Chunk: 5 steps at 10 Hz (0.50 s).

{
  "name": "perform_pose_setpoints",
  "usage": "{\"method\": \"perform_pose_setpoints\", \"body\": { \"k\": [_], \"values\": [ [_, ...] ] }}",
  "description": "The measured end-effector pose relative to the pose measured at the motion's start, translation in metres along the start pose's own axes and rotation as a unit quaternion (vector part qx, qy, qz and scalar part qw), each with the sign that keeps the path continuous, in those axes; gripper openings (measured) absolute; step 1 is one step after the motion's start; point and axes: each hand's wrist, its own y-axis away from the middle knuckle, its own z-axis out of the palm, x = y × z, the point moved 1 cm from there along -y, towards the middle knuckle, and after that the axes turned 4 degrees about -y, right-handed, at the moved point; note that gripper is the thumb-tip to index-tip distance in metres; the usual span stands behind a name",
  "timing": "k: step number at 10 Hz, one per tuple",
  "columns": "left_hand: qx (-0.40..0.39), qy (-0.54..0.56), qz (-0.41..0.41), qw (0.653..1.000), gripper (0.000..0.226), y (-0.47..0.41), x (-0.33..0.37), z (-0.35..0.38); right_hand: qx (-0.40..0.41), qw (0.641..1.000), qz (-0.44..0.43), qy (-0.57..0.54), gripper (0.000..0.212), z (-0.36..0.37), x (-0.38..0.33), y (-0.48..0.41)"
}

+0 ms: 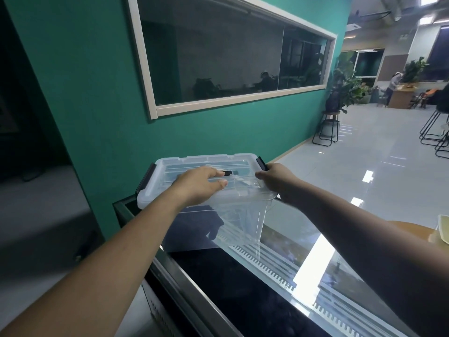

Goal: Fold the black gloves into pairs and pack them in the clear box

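Observation:
The clear box stands at the far end of a glass-topped cabinet, with its clear lid on. Dark material, seemingly the black gloves, shows through its front wall. My left hand lies on top of the lid, fingers reaching to the lid's black handle piece. My right hand grips the lid's right edge, fingers curled by the right black latch. The left black latch hangs against the box's left side.
The glass-topped cabinet runs from the box toward me along a teal wall with a framed window. A wooden round table edge is at the right. Stools, plants and a person stand far off on the shiny floor.

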Motion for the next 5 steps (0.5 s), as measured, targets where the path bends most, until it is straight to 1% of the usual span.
{"method": "perform_pose_setpoints", "body": {
  "k": [1, 2, 3, 4, 5],
  "values": [
    [0.000, -0.005, 0.000, 1.000, 0.050, 0.001, 0.001, 0.001, -0.010, 0.999, -0.012, 0.029, 0.031, -0.002, -0.002, 0.004],
    [0.010, 0.013, 0.003, 1.000, 0.047, -0.001, -0.001, 0.000, -0.031, 0.998, -0.022, 0.049, 0.033, -0.007, -0.003, 0.005],
    [0.013, 0.079, 0.014, 0.997, 0.038, 0.000, -0.004, -0.007, -0.047, 0.993, -0.053, 0.097, 0.035, -0.015, -0.008, 0.014],
    [0.017, 0.128, 0.023, 0.991, 0.031, 0.003, -0.009, -0.025, -0.041, 0.978, -0.103, 0.177, 0.038, -0.029, -0.023, 0.021],
    [0.027, 0.201, 0.017, 0.979, 0.024, 0.008, -0.014, -0.051, -0.080, 0.981, -0.127, 0.125, 0.038, -0.047, -0.049, 0.030]
  ]
}}
